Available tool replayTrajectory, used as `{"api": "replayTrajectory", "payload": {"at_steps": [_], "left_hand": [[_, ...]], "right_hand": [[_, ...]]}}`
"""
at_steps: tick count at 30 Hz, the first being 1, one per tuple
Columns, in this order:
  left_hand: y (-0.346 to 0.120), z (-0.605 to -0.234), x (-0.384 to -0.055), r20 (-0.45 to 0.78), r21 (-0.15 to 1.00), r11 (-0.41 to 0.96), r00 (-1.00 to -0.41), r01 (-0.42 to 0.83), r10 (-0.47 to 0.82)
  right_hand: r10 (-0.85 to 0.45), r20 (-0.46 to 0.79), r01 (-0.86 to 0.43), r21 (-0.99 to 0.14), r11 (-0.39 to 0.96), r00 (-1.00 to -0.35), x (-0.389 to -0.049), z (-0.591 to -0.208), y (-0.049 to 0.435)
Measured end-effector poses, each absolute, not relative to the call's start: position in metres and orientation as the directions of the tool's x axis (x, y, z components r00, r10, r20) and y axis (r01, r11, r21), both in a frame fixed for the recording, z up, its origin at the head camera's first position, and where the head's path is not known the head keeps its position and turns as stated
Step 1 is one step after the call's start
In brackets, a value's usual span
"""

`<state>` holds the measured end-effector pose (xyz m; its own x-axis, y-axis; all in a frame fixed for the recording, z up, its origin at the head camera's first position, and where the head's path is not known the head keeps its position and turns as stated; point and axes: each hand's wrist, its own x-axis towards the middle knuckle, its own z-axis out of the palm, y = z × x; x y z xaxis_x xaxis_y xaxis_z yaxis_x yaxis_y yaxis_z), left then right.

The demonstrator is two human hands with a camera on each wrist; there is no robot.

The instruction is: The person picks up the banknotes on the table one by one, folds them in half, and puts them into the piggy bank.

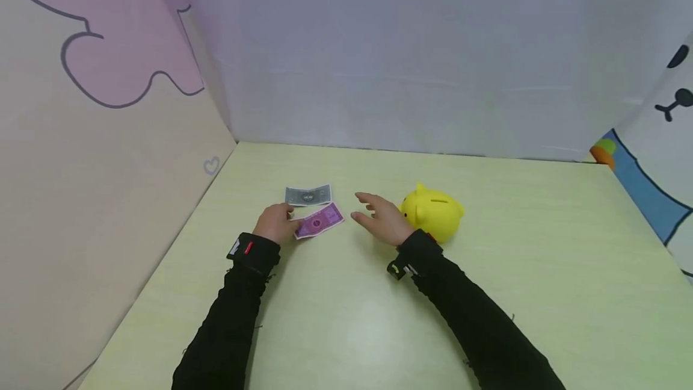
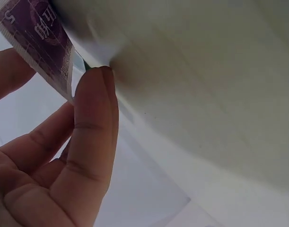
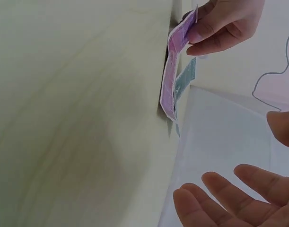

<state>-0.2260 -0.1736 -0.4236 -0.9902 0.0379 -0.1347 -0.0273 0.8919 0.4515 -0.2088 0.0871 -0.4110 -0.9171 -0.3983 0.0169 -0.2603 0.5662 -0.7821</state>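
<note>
Your arms (image 1: 219,318) stretched forward, left hand (image 1: 275,223) pinching the purple banknote (image 1: 319,221) near the grey banknote (image 1: 308,196), right hand (image 1: 383,220) relaxed, grasping nothing, near the yellow piggy bank (image 1: 437,214), pale table (image 1: 335,324), whitish wall (image 1: 411,59) behind.

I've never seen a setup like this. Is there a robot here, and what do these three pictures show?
There's no robot: it's a person in black sleeves working with two bare hands. The widest picture comes from a camera on the head, looking forward and down. The other two come from cameras worn on each wrist, so they show the hands close up and tilted.

On the pale table are a grey note and a yellow money box with a slot on top. The left hand has one end of a purple note in its grip. The right hand is open and empty, beside the money box.
</note>
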Motion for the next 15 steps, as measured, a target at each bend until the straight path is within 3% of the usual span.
{"api": "replayTrajectory", "payload": {"at_steps": [15], "left_hand": [[-0.174,-0.422,-0.228,-0.067,0.52,0.853,-0.993,0.051,0.099]], "right_hand": [[-0.372,-0.124,-0.102,-0.841,0.532,-0.92,-0.21,-0.418,0.068]]}}
